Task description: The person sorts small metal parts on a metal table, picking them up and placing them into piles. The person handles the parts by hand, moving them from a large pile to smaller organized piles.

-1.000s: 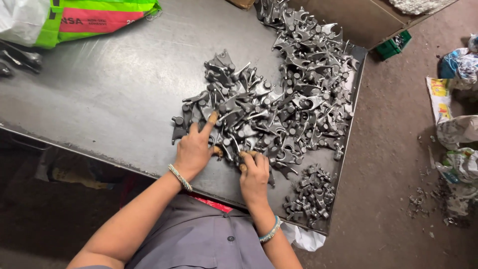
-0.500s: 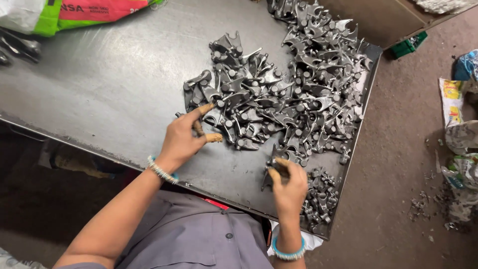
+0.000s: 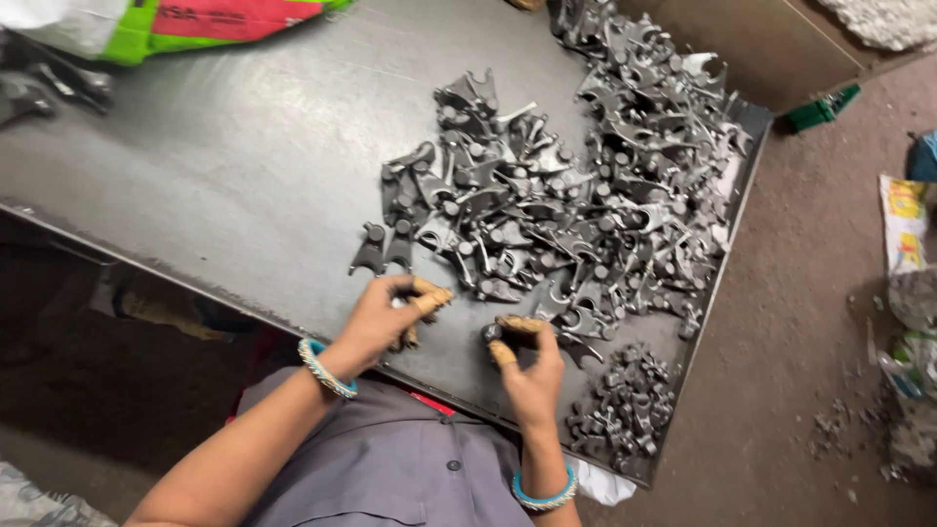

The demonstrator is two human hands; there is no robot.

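The big heap of grey fork-shaped metal castings (image 3: 566, 195) is the landmark here; it covers the far right part of the dark counter (image 3: 215, 185), and everything else is placed from it.

The left hand (image 3: 386, 317) sits just off the heap's near-left edge, curled shut, its fingertips capped in tan wraps. Something small seems to be pinched in it, but the fingers hide it and I cannot tell what. Immediately beyond this hand, between it and the heap, two loose castings (image 3: 383, 247) stand apart from the rest, their forked ends pointing toward the person and their long axes running roughly away from the counter's near edge. The left hand is plainly the nearer one to this pair.

The right hand (image 3: 527, 366) lies at the heap's near edge, a little right of the left hand, closed around one dark casting (image 3: 496, 337) gripped between thumb and wrapped fingers; only its end shows at the fingertips. From this hand the heap lies straight ahead and slightly right.

To the heap's near-right side, by the counter's corner, rests a smaller pile of little metal pieces (image 3: 620, 410), just beside the right hand and well away from the left.

Far left of the heap lies a green and red bag (image 3: 195, 24).
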